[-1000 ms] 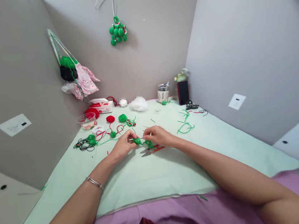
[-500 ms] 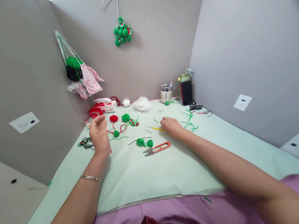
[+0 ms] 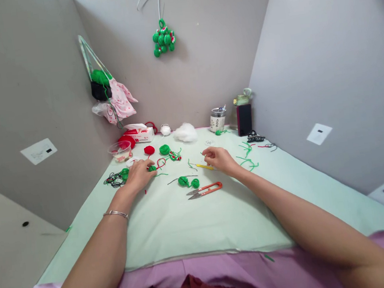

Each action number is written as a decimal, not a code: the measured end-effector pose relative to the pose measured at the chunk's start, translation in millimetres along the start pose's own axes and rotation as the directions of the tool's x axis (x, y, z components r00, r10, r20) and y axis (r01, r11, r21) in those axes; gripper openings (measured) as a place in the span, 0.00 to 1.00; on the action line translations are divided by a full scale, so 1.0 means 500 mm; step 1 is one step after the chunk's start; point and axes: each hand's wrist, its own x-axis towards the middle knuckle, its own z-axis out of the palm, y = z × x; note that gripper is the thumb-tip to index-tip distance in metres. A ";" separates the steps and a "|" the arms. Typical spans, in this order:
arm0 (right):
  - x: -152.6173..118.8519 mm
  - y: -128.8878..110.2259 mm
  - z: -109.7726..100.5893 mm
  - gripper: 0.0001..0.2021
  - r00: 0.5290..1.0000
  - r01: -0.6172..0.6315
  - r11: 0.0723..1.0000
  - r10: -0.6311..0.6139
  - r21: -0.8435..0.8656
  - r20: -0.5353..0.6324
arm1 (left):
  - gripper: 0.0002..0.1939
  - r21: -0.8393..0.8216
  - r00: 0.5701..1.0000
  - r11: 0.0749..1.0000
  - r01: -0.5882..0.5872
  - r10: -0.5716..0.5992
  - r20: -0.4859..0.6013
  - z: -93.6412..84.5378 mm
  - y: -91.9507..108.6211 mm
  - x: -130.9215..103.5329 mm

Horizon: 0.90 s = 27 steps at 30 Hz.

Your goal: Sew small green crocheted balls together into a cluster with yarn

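Note:
My left hand [image 3: 139, 175] is over the left part of the table, its fingers closed on a small green crocheted ball [image 3: 152, 168]. A loop of red yarn [image 3: 161, 163] lies just beyond that ball. My right hand [image 3: 220, 159] has its fingertips pinched together, with a short green yarn scrap [image 3: 201, 153] at their tips. Under its fingers a yellow crochet hook [image 3: 204, 166] lies on the cloth. Between the hands are two joined green balls [image 3: 183, 181], and orange thread snips [image 3: 206, 190] lie nearer to me. A small green and dark yarn end [image 3: 190, 165] lies left of the hook.
Behind are a red yarn ball [image 3: 149, 150], a green yarn ball [image 3: 164, 150], white stuffing [image 3: 185, 132], a tissue box [image 3: 142, 134] and a pen jar [image 3: 217, 120]. Tangled dark yarn [image 3: 113, 179] and a clear bowl [image 3: 120, 151] stand left. Green scraps [image 3: 248, 162] lie right.
My left hand has come down and to the right onto the small green ball. My right hand's fingers have lifted slightly and pinched by the green scrap. The view has shifted a little.

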 end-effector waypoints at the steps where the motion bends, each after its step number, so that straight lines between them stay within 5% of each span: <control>1: -0.001 -0.003 -0.001 0.11 1.000 -0.018 0.990 0.017 0.141 0.004 | 0.13 -0.002 1.000 1.000 0.004 -0.004 -0.003 0.002 0.002 -0.001; 5: -0.012 -0.027 -0.015 0.06 0.999 -0.050 0.834 0.033 0.549 0.040 | 0.16 -0.430 0.991 0.903 0.021 -0.076 -0.111 -0.016 0.047 -0.009; 9: -0.038 -0.068 -0.032 0.11 0.994 -0.054 0.670 -0.034 0.741 0.104 | 0.20 -0.884 0.990 0.447 0.138 -0.048 0.131 -0.039 0.135 -0.043; 11: -0.054 -0.089 -0.036 0.11 0.984 -0.060 0.617 -0.095 0.785 0.150 | 0.20 -0.924 0.970 0.329 0.194 0.078 0.232 -0.039 0.177 -0.067; 14: -0.074 -0.112 -0.036 0.12 0.921 -0.122 0.588 -0.233 0.799 0.312 | 0.18 -0.933 0.944 0.279 0.226 0.175 0.281 -0.030 0.214 -0.091; 18: -0.083 -0.116 -0.036 0.12 0.801 -0.232 0.595 -0.332 0.770 0.498 | 0.13 -0.970 0.988 0.198 0.144 0.033 0.153 -0.024 0.203 -0.080; 21: -0.076 -0.105 -0.038 0.11 0.816 -0.243 0.564 -0.321 0.789 0.481 | 0.08 -0.979 0.978 0.000 0.204 -0.040 0.203 -0.032 0.178 -0.062; 23: -0.070 -0.097 -0.040 0.11 0.837 -0.251 0.541 -0.295 0.802 0.461 | 0.06 -0.970 0.969 -0.049 0.238 -0.062 0.241 -0.037 0.170 -0.057; 27: -0.066 -0.093 -0.038 0.11 0.875 -0.254 0.490 -0.251 0.834 0.414 | 0.04 -0.969 0.971 0.091 0.230 0.043 0.235 -0.037 0.186 -0.074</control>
